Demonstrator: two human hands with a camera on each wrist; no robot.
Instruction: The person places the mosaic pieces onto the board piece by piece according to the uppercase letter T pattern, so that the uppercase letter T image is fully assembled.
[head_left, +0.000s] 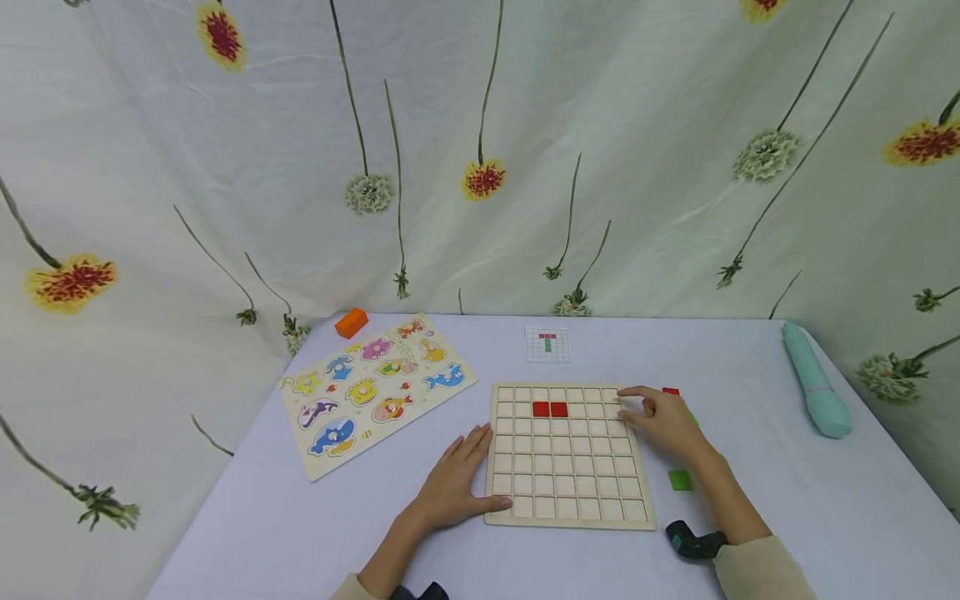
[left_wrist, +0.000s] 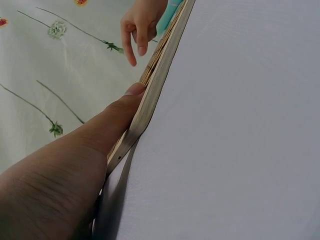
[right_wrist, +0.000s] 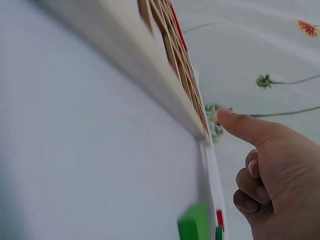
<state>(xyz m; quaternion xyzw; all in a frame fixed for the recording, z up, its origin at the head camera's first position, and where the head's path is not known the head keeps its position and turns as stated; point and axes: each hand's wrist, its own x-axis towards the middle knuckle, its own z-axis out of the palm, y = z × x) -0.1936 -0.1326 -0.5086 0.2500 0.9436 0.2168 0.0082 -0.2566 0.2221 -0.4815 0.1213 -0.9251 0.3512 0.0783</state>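
A wooden grid board [head_left: 570, 522] lies flat on the white table, with two red square tiles [head_left: 550, 409] side by side in its upper cells. My left hand [head_left: 456, 483] rests along the board's left edge, fingers extended. Its thumb [left_wrist: 117, 117] lies on the board's rim near the front corner. Over the right edge is my right hand [head_left: 667, 423], index finger and thumb spread apart, its other fingers curled in the right wrist view. No tile shows between them. Beside that hand lie a green tile [head_left: 680, 480] and a red tile [head_left: 671, 391], with other green pieces partly hidden.
Behind the board lies a small pattern card [head_left: 547, 345] with red and green squares. A sea-animal puzzle board [head_left: 375, 392] sits at left, near an orange block [head_left: 351, 322]. At far right is a teal cylindrical case [head_left: 817, 383]. A flowered cloth hangs behind the table.
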